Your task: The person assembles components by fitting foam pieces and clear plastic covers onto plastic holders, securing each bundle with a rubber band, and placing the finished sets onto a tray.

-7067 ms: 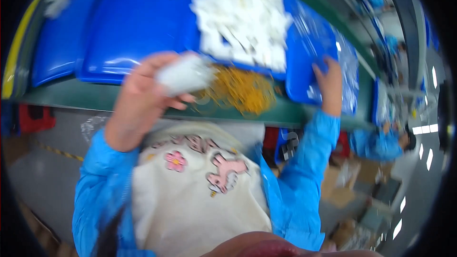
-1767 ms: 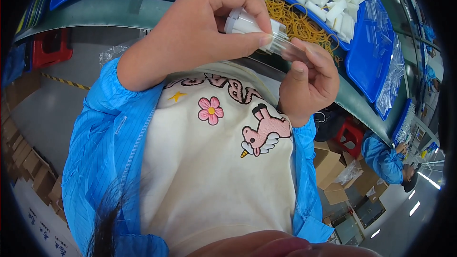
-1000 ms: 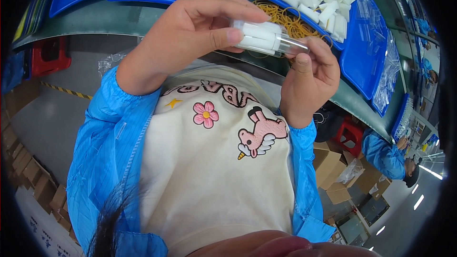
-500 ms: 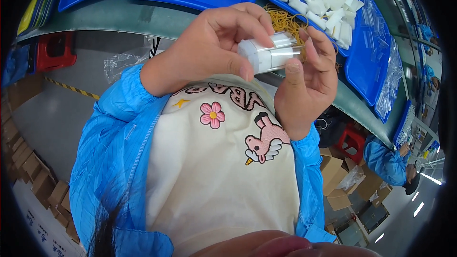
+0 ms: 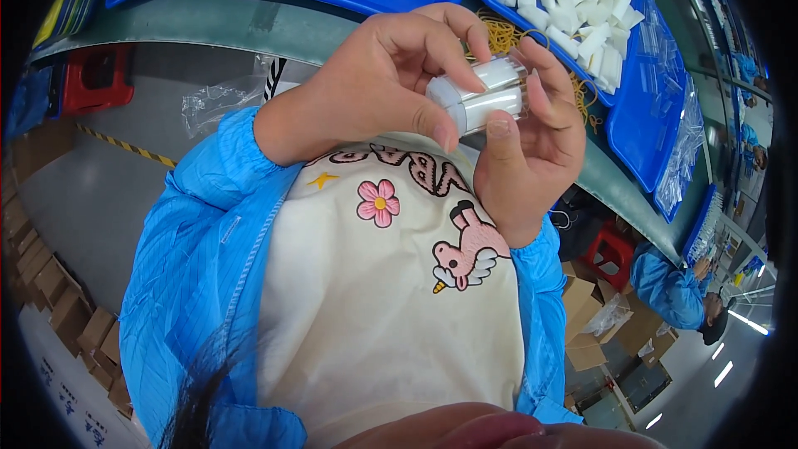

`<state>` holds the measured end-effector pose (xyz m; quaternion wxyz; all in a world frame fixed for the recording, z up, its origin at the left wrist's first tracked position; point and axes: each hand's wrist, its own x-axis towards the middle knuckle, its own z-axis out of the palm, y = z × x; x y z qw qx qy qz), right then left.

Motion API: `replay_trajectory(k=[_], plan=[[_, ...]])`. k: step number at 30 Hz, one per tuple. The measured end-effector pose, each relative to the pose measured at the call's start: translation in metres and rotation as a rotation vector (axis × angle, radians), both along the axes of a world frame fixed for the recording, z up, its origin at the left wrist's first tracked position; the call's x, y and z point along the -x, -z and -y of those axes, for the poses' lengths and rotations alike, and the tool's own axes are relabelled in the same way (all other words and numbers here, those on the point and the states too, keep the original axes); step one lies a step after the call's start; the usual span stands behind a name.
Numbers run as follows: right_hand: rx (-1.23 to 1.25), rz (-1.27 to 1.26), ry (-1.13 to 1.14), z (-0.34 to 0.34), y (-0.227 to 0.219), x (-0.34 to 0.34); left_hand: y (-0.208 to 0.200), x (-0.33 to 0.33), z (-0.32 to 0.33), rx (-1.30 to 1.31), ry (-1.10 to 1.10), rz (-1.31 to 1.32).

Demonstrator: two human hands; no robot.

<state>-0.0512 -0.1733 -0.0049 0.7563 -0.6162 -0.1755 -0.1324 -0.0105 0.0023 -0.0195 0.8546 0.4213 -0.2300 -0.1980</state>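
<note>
Both hands clasp a small white bundle [image 5: 484, 98] just below the bench [image 5: 249, 21] edge.
Left hand [image 5: 391, 75] grip and right hand [image 5: 532, 150] grip are both clamped on it; blue tray [image 5: 648, 108] of white pieces lies beyond.

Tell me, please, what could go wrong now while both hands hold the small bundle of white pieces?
The bundle of white pieces is pinched only by fingertips of the left hand and right hand, above the lap and off the green table, so pieces might slip and fall. If a rubber band is stretched over it, it may snap off.
</note>
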Motion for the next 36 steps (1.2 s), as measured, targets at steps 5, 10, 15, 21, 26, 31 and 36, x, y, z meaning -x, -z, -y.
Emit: replay_trajectory(k=[5,10,15,21,26,31,36], plan=[[0.28,0.18,-0.019,0.017,-0.011,-0.019,-0.006,0.001,-0.002,0.023,-0.043,0.04],[0.233,0.031,0.517,0.071,-0.027,-0.016,-0.022,-0.005,-0.024,-0.006,-0.206,0.074],[1.192,0.144,0.593,0.128,-0.025,-0.022,-0.034,-0.008,-0.026,-0.059,-0.346,-0.096],[1.351,0.233,0.556,0.132,-0.019,-0.047,-0.017,-0.011,-0.014,0.078,-0.007,-0.252],[1.362,0.493,0.5,0.131,-0.038,-0.05,-0.025,-0.007,-0.008,0.074,-0.069,-0.241],[1.024,0.264,0.509,0.131,-0.04,-0.039,-0.014,-0.006,0.003,-0.084,0.042,-0.1],[0.68,0.198,0.208,0.089,-0.056,-0.017,-0.035,-0.002,0.022,-0.196,0.246,-0.097]])
